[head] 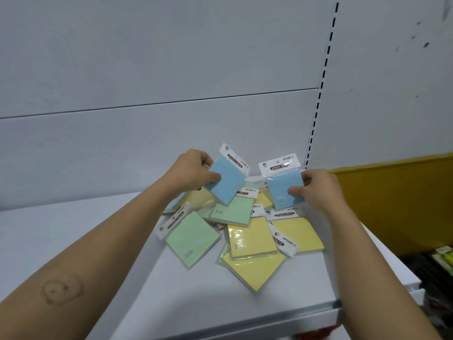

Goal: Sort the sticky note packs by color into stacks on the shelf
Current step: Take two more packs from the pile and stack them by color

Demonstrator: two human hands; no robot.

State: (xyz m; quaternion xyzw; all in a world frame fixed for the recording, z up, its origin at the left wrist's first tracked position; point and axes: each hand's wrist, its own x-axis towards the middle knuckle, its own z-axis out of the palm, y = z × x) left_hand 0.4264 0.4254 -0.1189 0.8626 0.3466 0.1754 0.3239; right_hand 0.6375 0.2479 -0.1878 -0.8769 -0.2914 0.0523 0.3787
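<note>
Pile of sticky note packs (245,231) on shelf (98,241); above, left hand (193,173) pinching blue pack (228,182), right hand (318,190) pinching second blue pack (284,190).

A blue pack (175,203) lies mostly hidden beneath the left forearm (137,224)
</note>
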